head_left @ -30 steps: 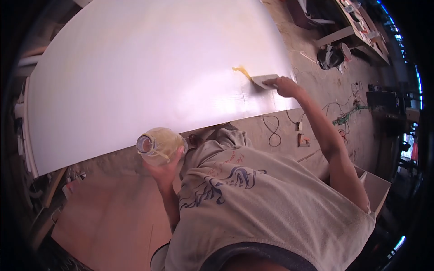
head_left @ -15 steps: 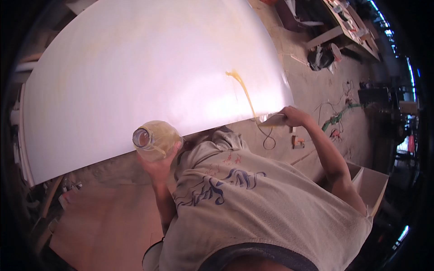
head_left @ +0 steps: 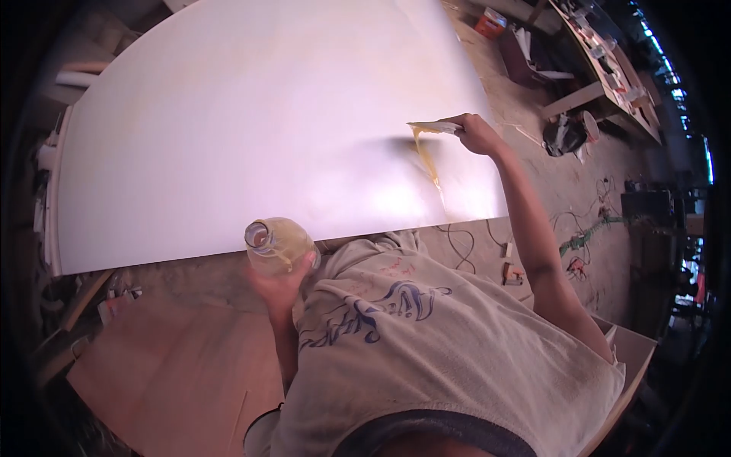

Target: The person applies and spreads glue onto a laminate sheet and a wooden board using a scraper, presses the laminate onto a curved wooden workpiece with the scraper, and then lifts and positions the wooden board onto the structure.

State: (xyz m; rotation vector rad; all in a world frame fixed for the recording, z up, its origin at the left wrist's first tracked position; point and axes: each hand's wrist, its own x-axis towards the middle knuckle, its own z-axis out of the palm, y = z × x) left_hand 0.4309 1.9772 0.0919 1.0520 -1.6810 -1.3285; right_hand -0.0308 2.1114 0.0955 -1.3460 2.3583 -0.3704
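My left hand (head_left: 276, 288) is wrapped round a clear plastic bottle (head_left: 288, 245) smeared with yellowish glue, its open mouth tilted up and to the left. The bottle is at the near edge of a large white sheet (head_left: 251, 122). Over the right part of that sheet, my right hand (head_left: 481, 135) pinches a thin flat spreader (head_left: 435, 126), its free edge pointing left. A streak of amber glue (head_left: 426, 160) runs from below the spreader toward the near edge. Whether the spreader touches the sheet is hard to tell; a shadow lies beneath it.
A brown board (head_left: 175, 365) lies at lower left. On the floor to the right are cables (head_left: 461, 251) and an orange-and-dark tool (head_left: 513, 273). Farther back stand a black bag (head_left: 563, 137), a cluttered workbench (head_left: 605, 65) and a red box (head_left: 490, 23).
My right hand has moved the spreader from the sheet's near right edge inward, up to the far end of the glue streak. My left hand still holds the bottle; the view has shifted slightly.
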